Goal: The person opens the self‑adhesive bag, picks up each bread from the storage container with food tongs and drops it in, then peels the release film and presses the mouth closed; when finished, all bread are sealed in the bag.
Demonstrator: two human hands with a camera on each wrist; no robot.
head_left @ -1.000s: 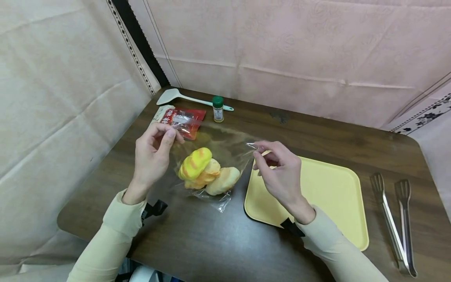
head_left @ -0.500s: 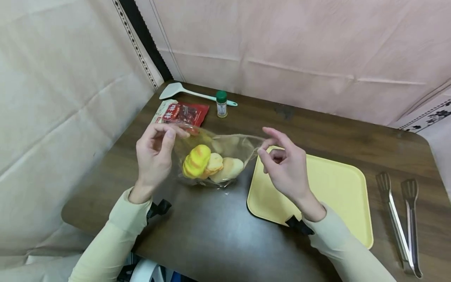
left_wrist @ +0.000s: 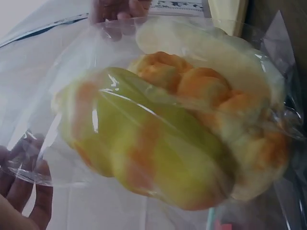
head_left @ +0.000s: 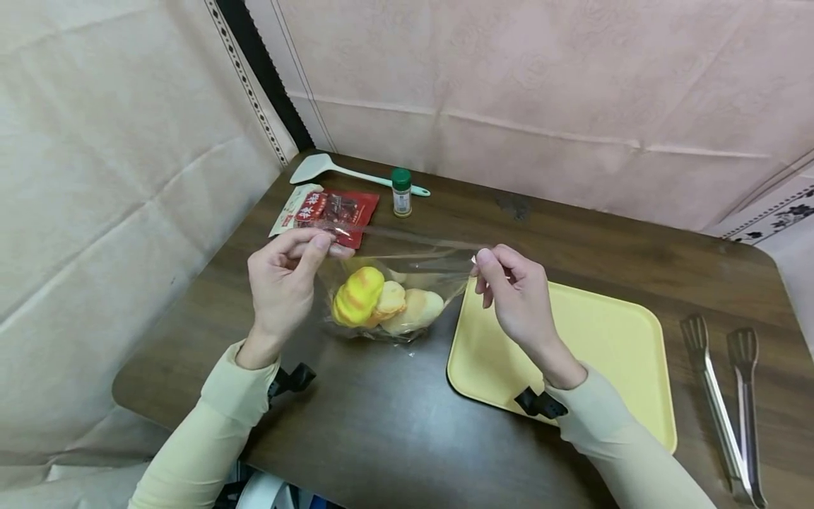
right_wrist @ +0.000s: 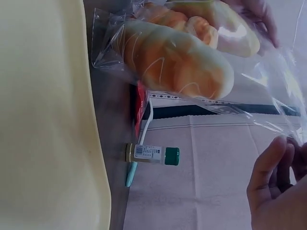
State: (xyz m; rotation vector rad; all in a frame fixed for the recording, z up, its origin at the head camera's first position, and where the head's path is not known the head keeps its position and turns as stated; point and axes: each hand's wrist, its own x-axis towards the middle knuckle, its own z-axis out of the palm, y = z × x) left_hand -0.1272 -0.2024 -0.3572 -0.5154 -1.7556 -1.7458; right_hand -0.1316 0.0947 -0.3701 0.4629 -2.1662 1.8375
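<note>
A clear plastic bag [head_left: 439, 263] hangs between both hands, its top edge stretched nearly straight. My left hand [head_left: 282, 286] pinches its left top corner between thumb and fingers. At the opposite corner my right hand [head_left: 523, 300] pinches the edge with thumb against index finger. Inside the bag lie a yellow bread piece [head_left: 360, 295] with orange stripes, a knobbly orange-brown bread [left_wrist: 206, 91] and a long pale-brown loaf [right_wrist: 175, 64]. The breads sit low in the bag, pressed together. In the head view, the yellow one partly hides the knobbly one.
A yellow tray [head_left: 598, 339] lies under the right forearm, with metal tongs [head_left: 721, 410] farther right. Behind the bag are a red-and-white food packet [head_left: 340, 212], a green-capped spice jar [head_left: 401, 192] and a pale spatula [head_left: 314, 168].
The right fingers, raised and spread half a second ago, now pinch the bag's corner. The bag's mouth, gaping then, is drawn straight. The left hand keeps its hold.
</note>
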